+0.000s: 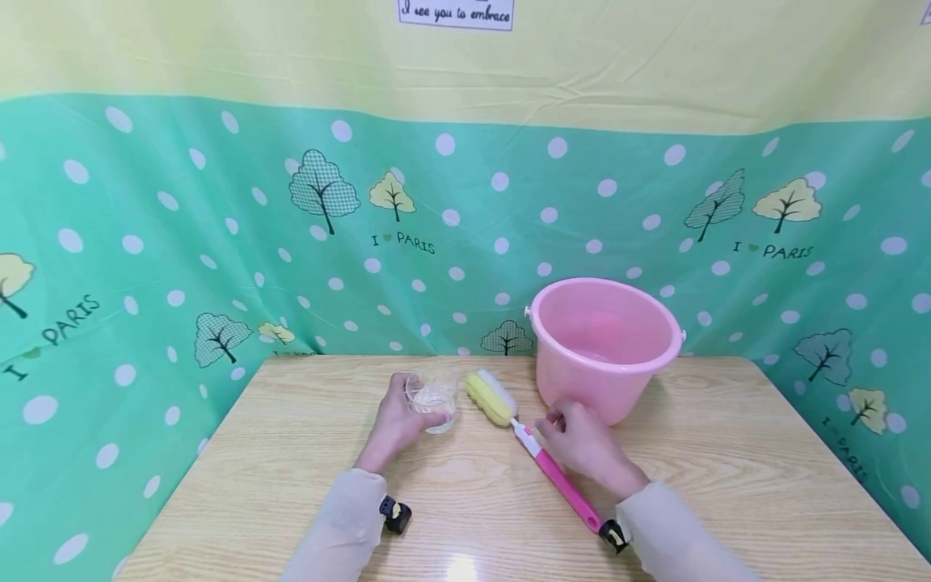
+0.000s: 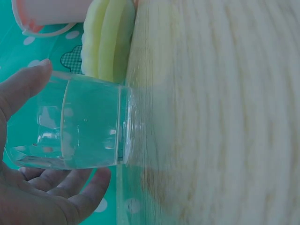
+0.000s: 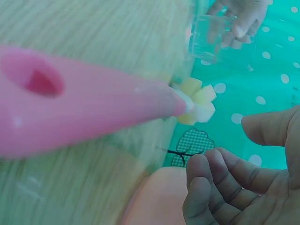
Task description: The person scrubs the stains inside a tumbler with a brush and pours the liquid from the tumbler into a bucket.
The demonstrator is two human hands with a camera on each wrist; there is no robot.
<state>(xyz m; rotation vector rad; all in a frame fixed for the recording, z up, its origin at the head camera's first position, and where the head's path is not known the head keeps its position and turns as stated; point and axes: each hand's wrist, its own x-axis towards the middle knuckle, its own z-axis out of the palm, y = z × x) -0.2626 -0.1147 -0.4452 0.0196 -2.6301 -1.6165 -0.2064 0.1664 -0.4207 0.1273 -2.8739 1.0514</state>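
Observation:
A clear cup (image 1: 435,404) stands upright on the table, left of the brush. My left hand (image 1: 406,414) is around it, thumb on the near side and fingers on the other. The left wrist view shows the cup (image 2: 84,123) between that thumb (image 2: 30,84) and the bent fingers. A bottle brush with a pink handle (image 1: 563,485) and a yellow-and-white sponge head (image 1: 492,396) lies slantwise on the table. Just right of its neck hovers my right hand (image 1: 582,440), fingers loosely bent and holding nothing. Close up, the pink handle (image 3: 93,101) passes beside that hand (image 3: 248,183).
A pink bucket (image 1: 600,380) stands at the back right, directly behind my right hand. Green and yellow printed cloth (image 1: 451,186) hangs behind and beside the wooden table (image 1: 451,517). Black wrist straps (image 1: 395,514) sit at both cuffs.

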